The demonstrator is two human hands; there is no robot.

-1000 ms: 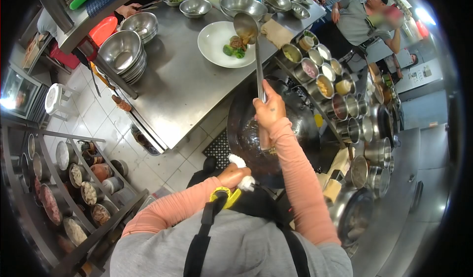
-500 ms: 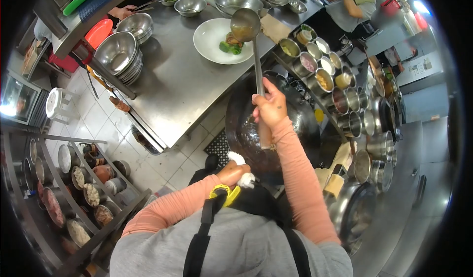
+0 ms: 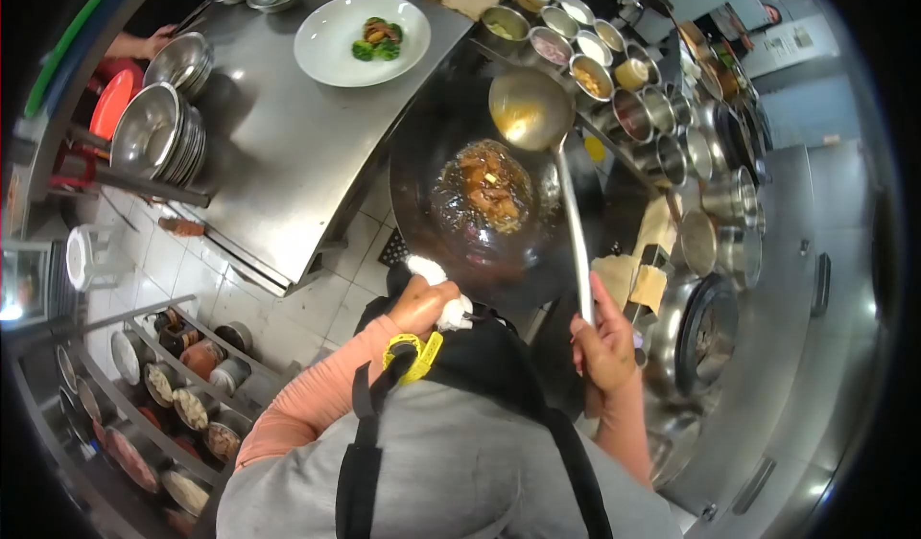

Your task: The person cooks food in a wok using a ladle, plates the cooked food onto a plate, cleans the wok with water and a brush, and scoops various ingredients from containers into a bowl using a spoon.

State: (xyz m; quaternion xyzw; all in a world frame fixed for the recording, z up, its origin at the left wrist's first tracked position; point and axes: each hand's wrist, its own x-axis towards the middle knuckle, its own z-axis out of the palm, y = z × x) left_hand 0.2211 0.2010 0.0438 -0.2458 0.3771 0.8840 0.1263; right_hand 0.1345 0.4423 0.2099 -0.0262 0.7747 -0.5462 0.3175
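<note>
My right hand (image 3: 606, 342) is closed round the handle end of a long metal ladle (image 3: 576, 222). The ladle's bowl is over the far right side of a dark wok (image 3: 420, 170), with a little yellowish liquid showing in it. Brown, glossy pieces of food in sauce (image 3: 492, 189) lie in the wok. My left hand (image 3: 424, 306), with a yellow band at the wrist, is wrapped round a bunched white cloth (image 3: 427, 269) at the wok's near left edge. Whether a wok handle is inside the cloth is hidden.
A white plate (image 3: 319, 52) with broccoli and brown food (image 3: 379, 38) stands on the steel table (image 3: 269, 146). Stacked metal bowls (image 3: 149, 134) are at its left. Several metal ingredient pots (image 3: 551, 48) line the right side. Another person's hand (image 3: 158, 40) is at the far left.
My right hand has drawn back toward me, bringing the ladle from over the plate to over the wok. The view has shifted, and the wok's food now shows. My left hand keeps the cloth.
</note>
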